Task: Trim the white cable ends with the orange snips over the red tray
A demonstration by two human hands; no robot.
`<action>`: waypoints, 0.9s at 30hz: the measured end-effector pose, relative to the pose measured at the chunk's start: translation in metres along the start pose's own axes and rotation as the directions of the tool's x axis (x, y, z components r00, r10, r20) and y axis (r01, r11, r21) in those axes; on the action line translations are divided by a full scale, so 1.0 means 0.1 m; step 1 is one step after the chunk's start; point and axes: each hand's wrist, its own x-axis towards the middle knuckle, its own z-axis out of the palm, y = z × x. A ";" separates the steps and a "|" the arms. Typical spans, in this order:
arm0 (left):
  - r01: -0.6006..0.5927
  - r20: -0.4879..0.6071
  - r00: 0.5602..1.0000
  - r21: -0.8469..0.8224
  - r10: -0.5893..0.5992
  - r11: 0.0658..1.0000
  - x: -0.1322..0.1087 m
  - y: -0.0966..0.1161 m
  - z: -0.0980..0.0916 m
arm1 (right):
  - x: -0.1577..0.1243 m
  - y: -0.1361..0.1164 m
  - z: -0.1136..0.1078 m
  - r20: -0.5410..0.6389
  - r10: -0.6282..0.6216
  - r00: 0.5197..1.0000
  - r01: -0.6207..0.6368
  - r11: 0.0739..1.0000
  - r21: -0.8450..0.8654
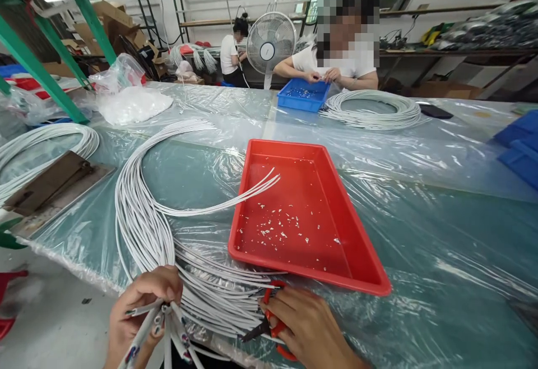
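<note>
While seated at the near edge of the plastic-covered surface (420, 234): left hand (138, 307) closed, fingers (162, 285) wrapped round a bundle of white cables (143, 229) near its cut ends. Bundle fanned in a long arc left of the red tray (357, 271), several strands reaching over the tray's rim. Right hand (306, 324) just below the tray's near edge, fingers closed on red-handled cutters (271, 327), blades beside the cables. Small white scraps (277, 226) scattered inside the tray. Beyond the tray: a second cable coil (374, 111), a blue tray (302, 95), a co-worker's hands (323, 75) above it, a white fan (269, 44).
</note>
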 end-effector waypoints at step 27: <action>-0.022 0.089 0.996 0.010 0.021 1.000 0.01 0.00 -0.10 | 0.06 -0.07 -0.09 0.077 0.195 0.978 -0.207 0.957 0.204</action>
